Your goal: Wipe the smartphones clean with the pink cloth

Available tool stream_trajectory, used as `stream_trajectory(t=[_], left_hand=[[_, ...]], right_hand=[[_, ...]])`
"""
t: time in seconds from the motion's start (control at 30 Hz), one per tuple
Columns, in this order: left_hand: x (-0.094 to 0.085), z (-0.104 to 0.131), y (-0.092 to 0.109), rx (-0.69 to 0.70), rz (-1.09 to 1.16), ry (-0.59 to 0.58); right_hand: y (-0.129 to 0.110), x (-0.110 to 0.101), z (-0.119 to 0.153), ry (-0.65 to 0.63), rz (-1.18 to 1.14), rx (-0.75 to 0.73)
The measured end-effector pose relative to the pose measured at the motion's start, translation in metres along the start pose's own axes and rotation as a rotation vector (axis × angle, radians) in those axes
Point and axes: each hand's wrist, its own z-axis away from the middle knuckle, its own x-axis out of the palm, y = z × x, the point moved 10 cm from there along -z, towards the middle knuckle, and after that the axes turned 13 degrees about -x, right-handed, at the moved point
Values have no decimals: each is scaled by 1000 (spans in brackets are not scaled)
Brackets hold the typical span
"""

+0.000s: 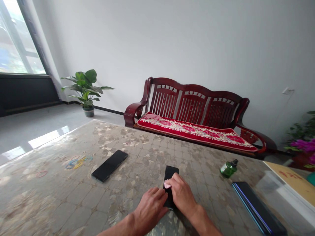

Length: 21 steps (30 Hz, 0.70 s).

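Observation:
A black smartphone (171, 170) lies on the patterned tablecloth (137, 164) in front of me, its screen up. My left hand (152, 205) is at its lower left edge, fingers bent over the side and holding it. My right hand (183, 195) comes across from the other side, closed on a small pink cloth (167, 185) that is pressed against the screen. Both hands partly hide the phone. To the left rests another black smartphone (110, 165), apart from my hands.
Several coloured rubber bands (76, 162) lie at the left. On the right are a green pump bottle (228, 168), a stack of phones (258, 208) and a box (290, 183). Beyond the table stand a wooden bench (192, 101) and a potted plant (87, 88).

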Motion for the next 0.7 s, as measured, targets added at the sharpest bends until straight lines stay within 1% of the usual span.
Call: stream_trajectory(t=[0.13, 0.2, 0.27, 0.4, 0.47, 0.53, 0.63, 0.7], left_hand=[[1, 1, -1, 8, -10, 13], [2, 1, -1, 15, -16, 23], [2, 0, -1, 19, -12, 32], [3, -1, -3, 15, 10, 50], [3, -1, -3, 10, 12, 52], [3, 0, -3, 10, 6, 47], [2, 1, -3, 20, 8, 47], [2, 2, -3, 25, 9, 63]], right_hand=[[25, -4, -29, 56, 51, 87], [30, -4, -36, 66, 55, 118], [25, -4, -32, 63, 41, 107], [0, -1, -5, 15, -11, -10], [-5, 0, 2, -6, -26, -44], [4, -3, -1, 14, -24, -19], [28, -12, -18, 99, -15, 74], [37, -14, -26, 117, -30, 100]])
